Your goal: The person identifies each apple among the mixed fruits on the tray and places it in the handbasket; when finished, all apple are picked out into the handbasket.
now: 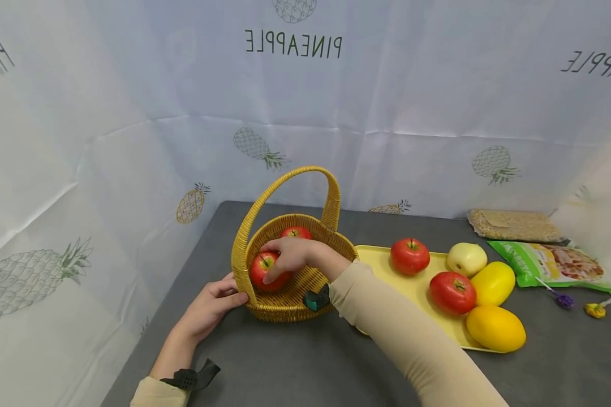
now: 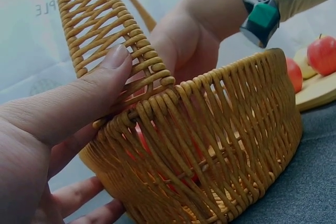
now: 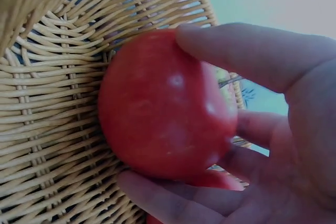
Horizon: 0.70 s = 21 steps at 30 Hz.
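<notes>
A yellow wicker basket (image 1: 285, 314) with a tall arched handle stands on the dark grey table. My left hand (image 1: 210, 308) grips its left side, the thumb (image 2: 105, 74) lying over the foot of the handle and the other fingers against the outer wall. Inside the basket, my right hand (image 1: 296, 254) holds a red apple (image 3: 163, 106), thumb on one side and fingers spread round the other. Behind that hand, toward the back wall, a second red apple (image 1: 296, 231) sits in the basket, partly hidden.
Right of the basket lies a yellow tray (image 1: 379, 263) bearing two red apples (image 1: 409, 257), a pale round fruit (image 1: 467, 259) and two yellow mangoes (image 1: 496, 329). Farther right are a green food packet (image 1: 529, 263), a bag of grain (image 1: 514, 225) and small dried flowers (image 1: 564, 300).
</notes>
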Available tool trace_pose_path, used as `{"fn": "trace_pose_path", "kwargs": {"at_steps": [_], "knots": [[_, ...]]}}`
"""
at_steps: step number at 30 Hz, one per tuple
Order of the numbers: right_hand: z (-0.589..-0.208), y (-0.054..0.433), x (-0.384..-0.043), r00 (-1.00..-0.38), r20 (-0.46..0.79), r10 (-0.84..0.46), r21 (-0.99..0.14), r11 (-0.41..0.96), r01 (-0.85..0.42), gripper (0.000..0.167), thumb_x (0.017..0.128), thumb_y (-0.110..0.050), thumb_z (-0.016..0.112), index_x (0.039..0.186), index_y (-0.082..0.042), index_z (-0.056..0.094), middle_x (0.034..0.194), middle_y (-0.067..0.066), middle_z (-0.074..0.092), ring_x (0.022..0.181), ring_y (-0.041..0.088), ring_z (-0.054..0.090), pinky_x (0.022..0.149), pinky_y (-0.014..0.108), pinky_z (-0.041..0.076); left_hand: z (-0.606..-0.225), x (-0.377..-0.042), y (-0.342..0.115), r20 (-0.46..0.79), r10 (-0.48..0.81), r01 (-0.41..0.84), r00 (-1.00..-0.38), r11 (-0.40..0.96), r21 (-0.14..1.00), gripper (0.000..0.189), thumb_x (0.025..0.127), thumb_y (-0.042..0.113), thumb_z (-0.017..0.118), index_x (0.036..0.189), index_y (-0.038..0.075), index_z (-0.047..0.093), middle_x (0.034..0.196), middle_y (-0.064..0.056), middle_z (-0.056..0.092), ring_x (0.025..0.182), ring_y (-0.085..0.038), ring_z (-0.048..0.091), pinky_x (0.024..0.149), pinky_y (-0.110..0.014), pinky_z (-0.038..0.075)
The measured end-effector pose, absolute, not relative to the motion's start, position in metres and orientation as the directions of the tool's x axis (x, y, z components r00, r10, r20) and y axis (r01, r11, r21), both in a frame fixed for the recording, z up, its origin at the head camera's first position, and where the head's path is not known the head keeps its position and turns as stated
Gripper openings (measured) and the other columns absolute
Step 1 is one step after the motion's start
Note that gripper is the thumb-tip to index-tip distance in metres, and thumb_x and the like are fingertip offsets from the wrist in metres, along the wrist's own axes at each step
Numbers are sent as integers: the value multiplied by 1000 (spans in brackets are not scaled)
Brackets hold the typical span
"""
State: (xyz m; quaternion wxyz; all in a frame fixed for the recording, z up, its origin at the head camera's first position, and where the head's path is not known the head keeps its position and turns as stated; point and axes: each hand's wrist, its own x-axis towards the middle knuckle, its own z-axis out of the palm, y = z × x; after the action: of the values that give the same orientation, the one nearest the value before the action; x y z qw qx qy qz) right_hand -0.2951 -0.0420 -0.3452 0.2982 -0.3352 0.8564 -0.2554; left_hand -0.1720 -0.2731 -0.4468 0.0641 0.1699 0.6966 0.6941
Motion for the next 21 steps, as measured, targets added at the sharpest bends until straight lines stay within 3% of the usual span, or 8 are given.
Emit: {"fn": "trace_pose_path", "kwargs": {"at_steps": [3,8,13,21], "knots": [[-340,-38,-291,-610,-324,-723,-609,653,-450,82,85,-37,82,156,-22,45,143,3,53,121,22,51,101,40,46,-447,-173,-272,167,334,167,-928,-28,986,17,101,4,64,113,-4,72,158,-22,35,143,-15,33,103,-27,45],[-334,-24,-288,-625,-269,-733,-631,624,-461,73,88,-34,79,154,-20,49,148,7,51,129,26,49,103,42,45,-448,-172,-272,185,336,181,-923,-44,982,17,101,3,63,113,-4,72,152,-21,40,142,-18,35,102,-28,46],[-331,-8,-283,-634,-226,-739,-672,589,-448,66,90,-31,77,150,-18,53,150,9,50,136,28,45,107,46,42,-446,-171,-272,179,329,174,-927,-46,984,19,100,3,64,115,-8,70,154,-20,39,141,-10,36,102,-27,46],[-324,22,-274,-645,-189,-741,-717,553,-425,59,94,-27,74,149,-18,55,151,1,49,139,29,44,106,47,44,-447,-170,-273,188,326,179,-926,-59,982,18,100,2,64,115,-2,73,154,-20,39,141,-8,35,102,-26,46]]}}
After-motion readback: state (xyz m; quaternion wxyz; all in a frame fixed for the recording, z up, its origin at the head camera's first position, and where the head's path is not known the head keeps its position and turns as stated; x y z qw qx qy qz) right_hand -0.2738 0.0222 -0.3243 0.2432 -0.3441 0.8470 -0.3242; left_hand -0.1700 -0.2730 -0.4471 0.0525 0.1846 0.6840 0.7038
